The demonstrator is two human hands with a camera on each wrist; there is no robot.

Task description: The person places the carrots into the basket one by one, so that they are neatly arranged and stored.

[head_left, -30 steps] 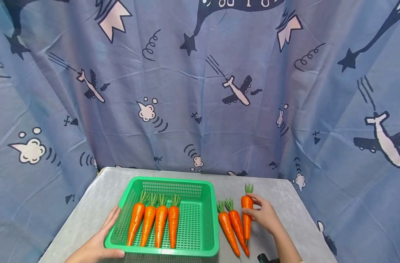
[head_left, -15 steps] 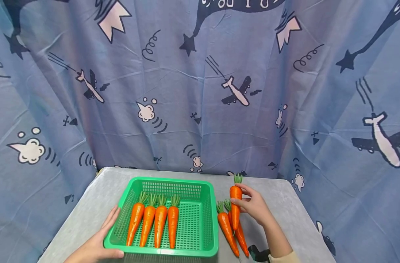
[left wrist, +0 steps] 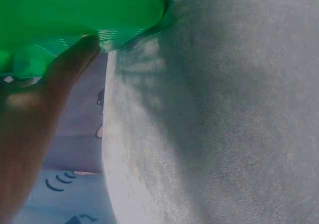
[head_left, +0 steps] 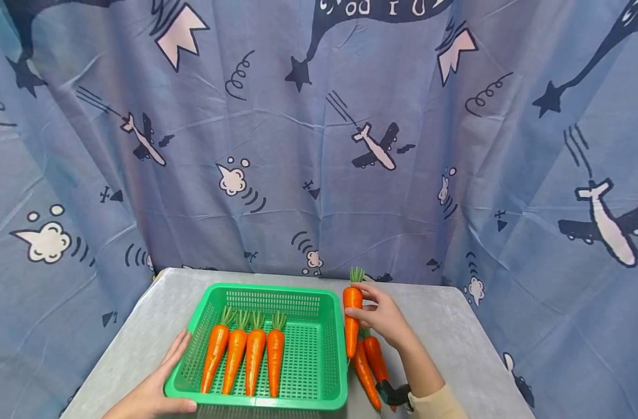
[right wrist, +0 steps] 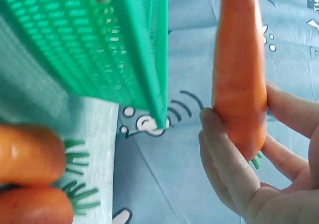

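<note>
My right hand (head_left: 384, 319) pinches an orange carrot (head_left: 353, 298) with green stem stubs, raised beside the right rim of a green plastic basket (head_left: 256, 401). In the right wrist view, thumb and fingers are on either side of this carrot's (right wrist: 240, 74) thick end. Straight fingers of my left hand (head_left: 153, 387) rest along the basket's left side, its thumb by the front left corner. Inside the basket, several carrots (head_left: 254, 355) lie in a row at left and middle. Two more carrots (head_left: 366, 378) lie on the table right of it, partly hidden by the right hand, wrist and held carrot.
A grey-white table (head_left: 455, 349) carries everything. Its far edge meets a blue curtain (head_left: 277, 145) printed with planes and stars. A black strap (head_left: 393, 394) is on the right wrist, over the loose carrots. Bare basket floor (head_left: 303, 355) shows on the right side.
My right hand has lifted the carrot off the table and carried it left, over the two loose carrots, to the basket's right rim. The left hand has stayed put.
</note>
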